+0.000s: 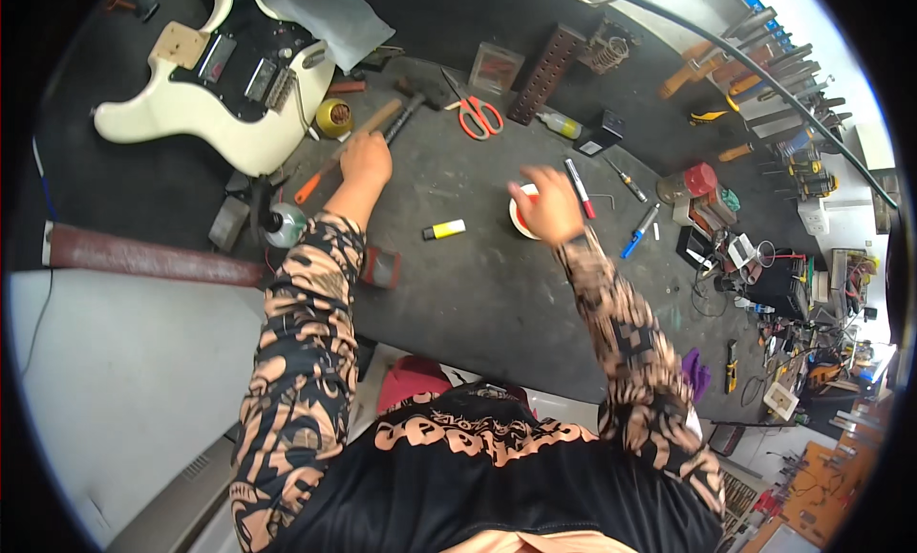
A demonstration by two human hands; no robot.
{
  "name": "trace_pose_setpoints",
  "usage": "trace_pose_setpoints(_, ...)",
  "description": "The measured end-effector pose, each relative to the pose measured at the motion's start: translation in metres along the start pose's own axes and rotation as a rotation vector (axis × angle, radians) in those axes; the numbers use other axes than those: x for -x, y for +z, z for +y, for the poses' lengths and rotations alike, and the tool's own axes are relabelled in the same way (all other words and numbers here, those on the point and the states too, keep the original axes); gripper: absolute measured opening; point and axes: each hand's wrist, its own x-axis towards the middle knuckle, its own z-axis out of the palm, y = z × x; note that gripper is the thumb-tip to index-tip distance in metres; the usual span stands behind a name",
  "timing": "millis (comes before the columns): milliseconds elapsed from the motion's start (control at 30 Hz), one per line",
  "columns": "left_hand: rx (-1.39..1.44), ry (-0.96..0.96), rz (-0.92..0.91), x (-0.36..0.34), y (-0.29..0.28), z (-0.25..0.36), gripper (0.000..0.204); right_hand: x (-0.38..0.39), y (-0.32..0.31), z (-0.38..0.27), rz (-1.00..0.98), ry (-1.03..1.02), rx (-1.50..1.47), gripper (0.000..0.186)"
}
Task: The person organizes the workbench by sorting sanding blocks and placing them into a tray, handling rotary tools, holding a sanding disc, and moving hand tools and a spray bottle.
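Observation:
My left hand is closed at the near end of a hammer's black handle. A wooden handle lies beside it, and an orange-handled tool comes out below the hand. What else lies under those fingers is hidden. Over a round, pale-rimmed thing with red inside hovers my right hand, slightly blurred, thumb and fingers apart; it covers most of that thing. Just right of it lies a red-and-white marker. A small yellow-and-black tube rests between both hands.
A white electric guitar body takes up the far left. Scissors, a drilled metal block and a small bottle stand at the back. Blue pen-like tool and racked hand tools are on the right.

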Motion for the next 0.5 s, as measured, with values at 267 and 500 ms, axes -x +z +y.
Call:
trace_pose_setpoints(267,0.192,0.181,0.218,0.049,-0.036,-0.002,0.044,-0.133,0.104,-0.01,-0.132,0.285,0.446,0.065)
trace_pose_setpoints(500,0.376,0.547,0.32,0.148,-0.069,0.014,0.034,-0.111,0.085,-0.009,0.21,0.392,0.156,0.066)
